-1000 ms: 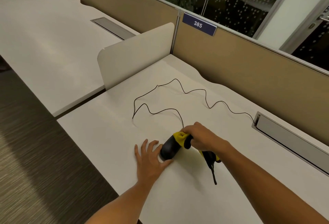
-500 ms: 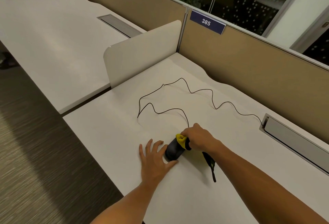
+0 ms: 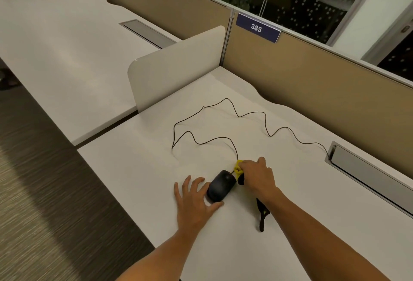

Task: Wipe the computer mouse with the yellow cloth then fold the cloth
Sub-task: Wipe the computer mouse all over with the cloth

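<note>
A black computer mouse (image 3: 221,188) lies on the white desk (image 3: 134,169). My left hand (image 3: 195,201) rests flat on the desk with fingers spread, touching the mouse's near left side. My right hand (image 3: 258,176) is closed on the yellow cloth (image 3: 238,167), bunched at the mouse's far right end where the cable leaves it. Most of the cloth is hidden in my fist. A dark strip with a bit of yellow (image 3: 262,216) trails out below my right wrist onto the desk.
The mouse's thin black cable (image 3: 266,122) snakes across the desk to a grey cable hatch (image 3: 368,173) at the right. A white divider panel (image 3: 176,66) and tan partition (image 3: 312,88) bound the desk. The desk edge and carpet floor lie to the left.
My right hand with the cloth slid from the top of the mouse to its far right end, uncovering the mouse body. My left hand stayed against the mouse.
</note>
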Tool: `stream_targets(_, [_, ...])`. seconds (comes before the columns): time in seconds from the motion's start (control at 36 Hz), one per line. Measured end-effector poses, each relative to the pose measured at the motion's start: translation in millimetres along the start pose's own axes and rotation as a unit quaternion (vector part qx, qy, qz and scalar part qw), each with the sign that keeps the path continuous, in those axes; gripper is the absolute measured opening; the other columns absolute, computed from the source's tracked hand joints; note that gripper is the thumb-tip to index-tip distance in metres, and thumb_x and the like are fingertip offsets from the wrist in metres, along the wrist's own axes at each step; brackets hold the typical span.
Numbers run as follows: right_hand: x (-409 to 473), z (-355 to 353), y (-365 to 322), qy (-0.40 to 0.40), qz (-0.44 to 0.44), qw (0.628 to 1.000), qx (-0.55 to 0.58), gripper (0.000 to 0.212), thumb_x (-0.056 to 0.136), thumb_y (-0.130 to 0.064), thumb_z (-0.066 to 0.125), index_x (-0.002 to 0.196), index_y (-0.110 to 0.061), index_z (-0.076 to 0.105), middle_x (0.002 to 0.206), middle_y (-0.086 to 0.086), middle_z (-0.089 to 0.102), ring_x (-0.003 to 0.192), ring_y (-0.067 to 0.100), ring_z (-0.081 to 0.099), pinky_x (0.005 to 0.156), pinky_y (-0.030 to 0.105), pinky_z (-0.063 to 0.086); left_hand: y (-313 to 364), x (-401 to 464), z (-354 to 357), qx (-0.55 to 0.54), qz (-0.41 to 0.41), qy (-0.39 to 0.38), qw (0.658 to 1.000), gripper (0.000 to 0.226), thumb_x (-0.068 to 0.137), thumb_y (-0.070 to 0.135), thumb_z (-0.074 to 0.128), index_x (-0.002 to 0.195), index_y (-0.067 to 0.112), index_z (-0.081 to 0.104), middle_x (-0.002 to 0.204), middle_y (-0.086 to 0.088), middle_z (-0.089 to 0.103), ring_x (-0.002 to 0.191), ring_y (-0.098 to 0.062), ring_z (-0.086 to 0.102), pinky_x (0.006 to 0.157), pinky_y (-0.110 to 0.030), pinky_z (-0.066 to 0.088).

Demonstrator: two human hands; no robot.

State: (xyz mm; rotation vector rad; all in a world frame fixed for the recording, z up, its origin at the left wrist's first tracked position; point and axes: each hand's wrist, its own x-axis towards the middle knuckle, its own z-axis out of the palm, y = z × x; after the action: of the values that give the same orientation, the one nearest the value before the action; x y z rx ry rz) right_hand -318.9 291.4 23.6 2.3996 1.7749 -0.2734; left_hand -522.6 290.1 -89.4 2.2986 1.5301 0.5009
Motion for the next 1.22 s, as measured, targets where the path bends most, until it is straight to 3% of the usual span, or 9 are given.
stream_targets(0.11, [-10.4, 3.4, -1.4, 0.015, 0.018, 0.998, 0.066, 0.033, 0.087, -0.004, 0.048, 0.112, -0.022, 0.06, 0.121, -0.004, 0.06, 0.103, 0.025, 0.042, 0.074, 0.038, 0.048, -0.5, -0.5, 1.4, 0.002, 0.001, 0.003, 1.0, 0.067, 0.071, 0.087, 0.048, 0.117, 0.04, 0.062, 0.133, 0.015, 0.054, 0.141, -0.024, 0.036, 0.118, -0.059, 0.013])
stream_targets(0.25, [-21.4, 11.8, -17.9, -0.019, 0.013, 0.997, 0.068, 0.038, 0.088, -0.005, 0.049, 0.122, -0.022, 0.055, 0.13, -0.002, 0.055, 0.111, 0.027, 0.042, 0.079, 0.039, 0.05, -0.2, -0.7, 1.2, 0.004, 0.005, 0.01, 1.0, 0.067, 0.071, 0.087, 0.049, 0.117, 0.04, 0.063, 0.133, 0.014, 0.056, 0.14, -0.024, 0.039, 0.117, -0.059, 0.015])
stream_targets(0.36, [-27.1, 14.1, -29.7, -0.033, 0.033, 0.996, 0.078, 0.035, 0.09, -0.006, 0.048, 0.122, -0.02, 0.054, 0.13, 0.0, 0.052, 0.114, 0.028, 0.04, 0.081, 0.039, 0.049, -0.4, -0.4, 1.7, 0.003, 0.001, 0.003, 1.0, 0.068, 0.072, 0.087, 0.048, 0.118, 0.041, 0.062, 0.135, 0.015, 0.054, 0.141, -0.024, 0.036, 0.119, -0.059, 0.012])
stream_targets(0.61, [-49.2, 15.1, -45.3, -0.031, -0.023, 0.998, 0.043, 0.03, 0.09, -0.01, 0.052, 0.118, -0.021, 0.054, 0.137, -0.001, 0.047, 0.112, 0.028, 0.04, 0.075, 0.036, 0.048, 1.0, -1.0, 1.3, 0.011, 0.002, 0.009, 1.0, 0.068, 0.075, 0.085, 0.043, 0.119, 0.037, 0.062, 0.135, 0.012, 0.056, 0.139, -0.025, 0.038, 0.117, -0.061, 0.016])
stream_targets(0.81, [-66.6, 5.9, -47.2, -0.076, -0.074, 0.988, 0.108, 0.037, 0.087, -0.008, 0.056, 0.121, -0.024, 0.059, 0.136, -0.003, 0.052, 0.114, 0.026, 0.042, 0.081, 0.035, 0.048, -0.8, -1.5, 3.2, 0.018, 0.009, -0.004, 1.0, 0.068, 0.075, 0.079, 0.045, 0.121, 0.033, 0.061, 0.136, 0.007, 0.057, 0.139, -0.029, 0.039, 0.116, -0.063, 0.018])
stream_targets(0.92, [-68.3, -5.3, -38.4, -0.101, -0.032, 0.966, 0.235, 0.043, 0.083, -0.009, 0.054, 0.12, -0.028, 0.061, 0.117, 0.008, 0.059, 0.109, 0.028, 0.055, 0.088, 0.035, 0.052, -0.2, -1.9, 1.7, 0.02, 0.007, -0.005, 1.0, 0.069, 0.075, 0.082, 0.04, 0.122, 0.036, 0.061, 0.137, 0.008, 0.056, 0.14, -0.028, 0.038, 0.117, -0.062, 0.016])
stream_targets(1.03, [-56.5, -25.6, -27.0, -0.047, 0.012, 0.947, 0.317, 0.059, 0.074, 0.003, 0.045, 0.127, -0.018, 0.062, 0.123, 0.009, 0.064, 0.111, 0.028, 0.06, 0.085, 0.027, 0.048, 0.5, -0.9, 0.7, 0.01, -0.001, -0.007, 1.0, 0.068, 0.075, 0.085, 0.042, 0.121, 0.039, 0.06, 0.135, 0.012, 0.055, 0.14, -0.025, 0.037, 0.117, -0.061, 0.014])
stream_targets(1.14, [-35.8, -36.8, -17.7, -0.014, 0.078, 0.932, 0.353, 0.054, 0.078, -0.002, 0.047, 0.13, -0.016, 0.056, 0.121, 0.009, 0.062, 0.104, 0.028, 0.06, 0.082, 0.034, 0.05, -0.3, -1.3, 0.3, 0.015, 0.003, -0.009, 1.0, 0.069, 0.074, 0.087, 0.042, 0.121, 0.039, 0.06, 0.135, 0.012, 0.054, 0.141, -0.026, 0.036, 0.117, -0.061, 0.014])
stream_targets(1.22, [-20.2, -35.5, -9.8, -0.021, 0.141, 0.893, 0.428, 0.052, 0.082, -0.003, 0.048, 0.133, -0.016, 0.05, 0.118, 0.008, 0.059, 0.101, 0.027, 0.06, 0.077, 0.034, 0.05, -0.8, -1.9, 0.6, 0.003, 0.005, -0.007, 1.0, 0.069, 0.074, 0.086, 0.044, 0.121, 0.038, 0.06, 0.135, 0.012, 0.054, 0.14, -0.026, 0.037, 0.117, -0.062, 0.016])
